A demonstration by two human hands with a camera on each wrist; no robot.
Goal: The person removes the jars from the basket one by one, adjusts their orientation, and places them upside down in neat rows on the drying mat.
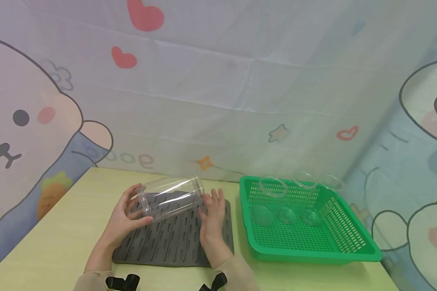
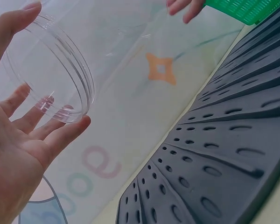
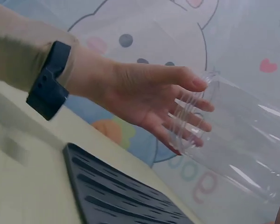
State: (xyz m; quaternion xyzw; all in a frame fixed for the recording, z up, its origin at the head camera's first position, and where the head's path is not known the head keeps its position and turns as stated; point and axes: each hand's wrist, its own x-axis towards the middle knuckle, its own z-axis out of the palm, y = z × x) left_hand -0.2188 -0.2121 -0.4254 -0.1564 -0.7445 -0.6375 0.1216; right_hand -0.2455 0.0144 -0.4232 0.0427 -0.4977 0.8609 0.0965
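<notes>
A clear see-through plastic jar [image 1: 172, 196] lies tilted on its side in the air above a dark grey ridged mat [image 1: 175, 250]. My left hand [image 1: 121, 220] grips its ringed, open-mouthed end. In the left wrist view the thumb of that hand [image 2: 18, 135] is on one side of the rim and the fingers spread round the other. The right hand [image 1: 213, 222] is at the jar's opposite end with fingers extended upward, close to the base; whether it touches is hard to tell. In the right wrist view the jar [image 3: 242, 135] shows several rings at its mouth.
A green perforated plastic basket [image 1: 306, 255] stands to the right of the mat, with several clear containers [image 1: 273, 186] upright along its back left part. The pale yellow table [image 1: 65, 226] meets a printed cloth backdrop [image 1: 218, 101] behind.
</notes>
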